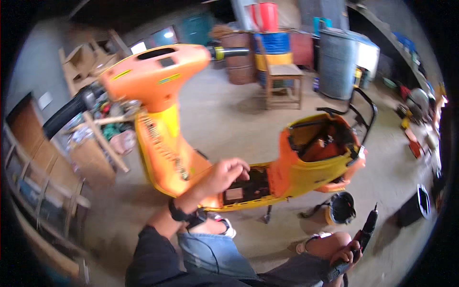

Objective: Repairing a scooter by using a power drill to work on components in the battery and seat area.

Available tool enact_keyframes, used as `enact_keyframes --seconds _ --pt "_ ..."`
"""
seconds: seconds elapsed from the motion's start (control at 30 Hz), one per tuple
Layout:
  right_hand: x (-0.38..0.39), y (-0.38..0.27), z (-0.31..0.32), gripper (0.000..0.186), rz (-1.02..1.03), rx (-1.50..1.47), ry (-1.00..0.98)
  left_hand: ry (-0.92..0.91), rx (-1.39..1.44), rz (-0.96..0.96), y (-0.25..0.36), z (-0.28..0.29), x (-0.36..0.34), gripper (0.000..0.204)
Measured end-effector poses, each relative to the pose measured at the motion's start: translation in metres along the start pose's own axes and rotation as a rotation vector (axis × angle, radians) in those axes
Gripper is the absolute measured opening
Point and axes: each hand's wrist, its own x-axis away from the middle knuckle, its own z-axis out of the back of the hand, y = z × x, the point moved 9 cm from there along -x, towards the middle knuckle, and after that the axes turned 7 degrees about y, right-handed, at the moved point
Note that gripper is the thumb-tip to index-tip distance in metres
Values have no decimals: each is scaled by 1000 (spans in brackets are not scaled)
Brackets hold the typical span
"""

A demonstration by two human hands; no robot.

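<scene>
An orange and yellow scooter body [158, 138] stands in front of me, with an uncovered seat bucket [321, 162] at right and a dark open compartment [251, 189] in its floorboard. My left hand [227, 173] is over the near side of that compartment, fingers loosely bent and apart, holding nothing I can see. A dark strapped device is on that wrist. My right hand [346, 253], low at right, grips a black power drill [368, 227] whose bit points upward. A bucket with dark contents [342, 208] stands below the scooter's rear.
Loose boards [93, 162] and a wooden frame [43, 191] lie along the left. A wooden chair [282, 71], several drums [334, 64] and a red container [263, 16] stand at the back. A black bin [411, 205] is at right, with clutter [413, 138] behind it.
</scene>
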Motion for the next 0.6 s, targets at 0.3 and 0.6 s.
enact_keyframes --seconds 0.3,0.6 --pt "44 32 13 24 -11 749 203 955 -1407 -1022 327 159 145 10" --pt "35 74 5 42 64 946 355 1203 -1935 -499 323 189 128 32"
